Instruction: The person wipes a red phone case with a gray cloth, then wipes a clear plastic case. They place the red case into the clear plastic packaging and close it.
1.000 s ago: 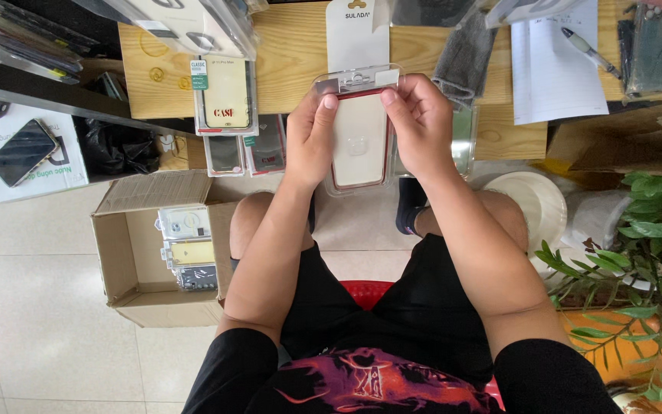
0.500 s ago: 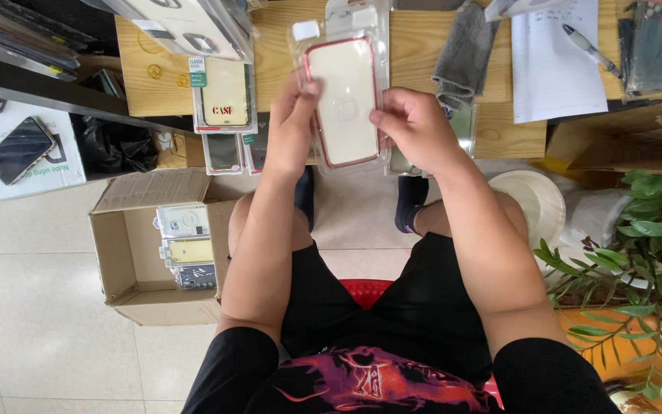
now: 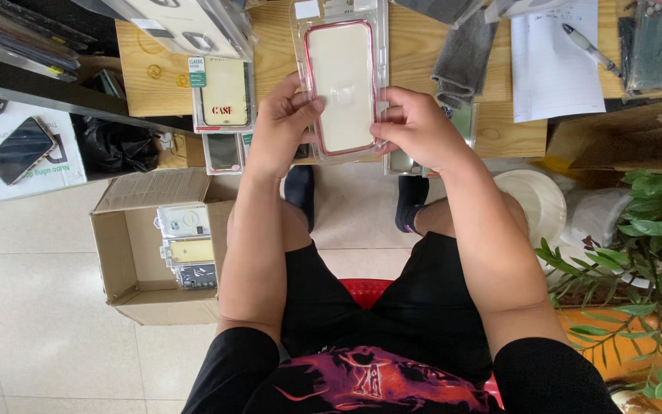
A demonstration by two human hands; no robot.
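Note:
A phone case with a pink rim (image 3: 340,86) sits in a clear plastic package, held up over the edge of a wooden table (image 3: 499,130). My left hand (image 3: 281,126) grips its left side, thumb and fingers on the pink edge. My right hand (image 3: 415,126) grips the lower right side. The top of the package runs out of view.
More packaged phone cases (image 3: 224,100) lie on the table at left. Grey pouches (image 3: 461,57), a paper sheet with a pen (image 3: 557,65) are at right. An open cardboard box (image 3: 155,245) with several packages stands on the tiled floor left. A green plant (image 3: 645,253) is at right.
The package moved up and away over the table. A pink-rimmed case now shows in it, and my right hand has come back onto its right side.

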